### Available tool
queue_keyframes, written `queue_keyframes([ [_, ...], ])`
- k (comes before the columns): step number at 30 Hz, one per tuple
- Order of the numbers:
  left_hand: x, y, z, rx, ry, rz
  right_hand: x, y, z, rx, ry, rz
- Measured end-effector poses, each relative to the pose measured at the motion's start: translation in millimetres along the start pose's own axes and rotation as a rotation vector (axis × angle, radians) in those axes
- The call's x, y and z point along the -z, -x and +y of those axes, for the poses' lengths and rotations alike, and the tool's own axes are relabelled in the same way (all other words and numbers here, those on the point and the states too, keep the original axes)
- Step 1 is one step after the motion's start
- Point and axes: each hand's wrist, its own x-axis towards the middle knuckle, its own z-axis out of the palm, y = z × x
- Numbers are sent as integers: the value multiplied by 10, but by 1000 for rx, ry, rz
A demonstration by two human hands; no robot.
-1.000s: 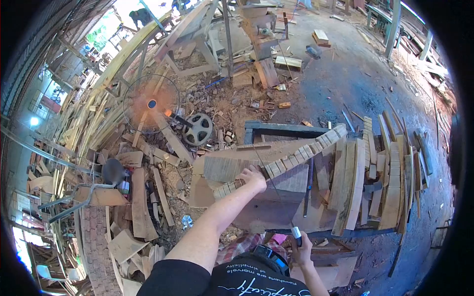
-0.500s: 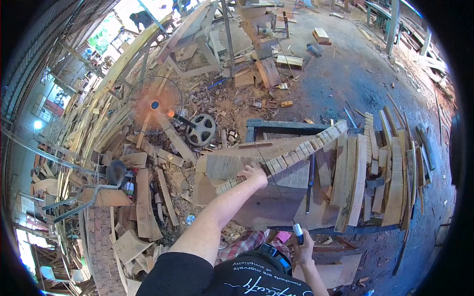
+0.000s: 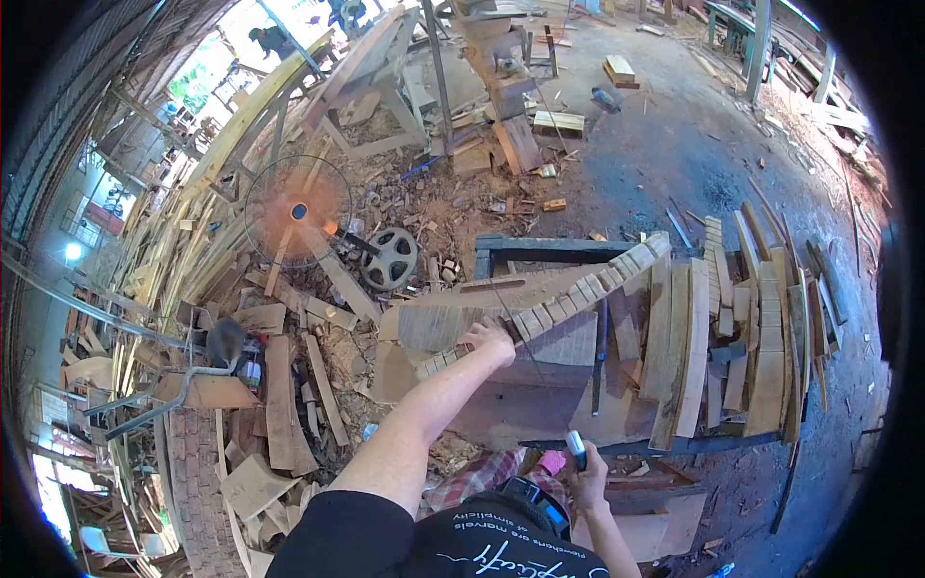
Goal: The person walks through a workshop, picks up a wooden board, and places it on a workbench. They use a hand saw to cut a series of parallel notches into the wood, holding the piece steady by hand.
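Note:
Across a wide wooden block [image 3: 540,387] lies a long curved strip of small wooden blocks [image 3: 588,287], slanting up to the right. My left hand [image 3: 489,342] rests on the strip's lower left part, its fingers wrapped over the edge. Low in the view, my right hand [image 3: 590,480] is closed around a small tool with a white and blue end [image 3: 576,445], held in front of my body. What kind of tool it is cannot be made out.
Curved wooden planks [image 3: 694,352] stand in a row on the right of the bench. A round fan [image 3: 299,211] and a spoked wheel [image 3: 389,258] are at the left, amid wood scraps. A bent person [image 3: 273,40] is far off at the top left.
The whole view has shifted slightly. Both hands keep nearly the same place, the left on the strip and the right around the tool.

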Motion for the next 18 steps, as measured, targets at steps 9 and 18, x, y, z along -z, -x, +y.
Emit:
queue_keyframes([
  [9,-9,-1,-12,-7,-17,28,-121,-287,93,126,79,-6],
  [18,4,11,-17,-13,-46,35,-337,-564,-71,150,66,37],
])
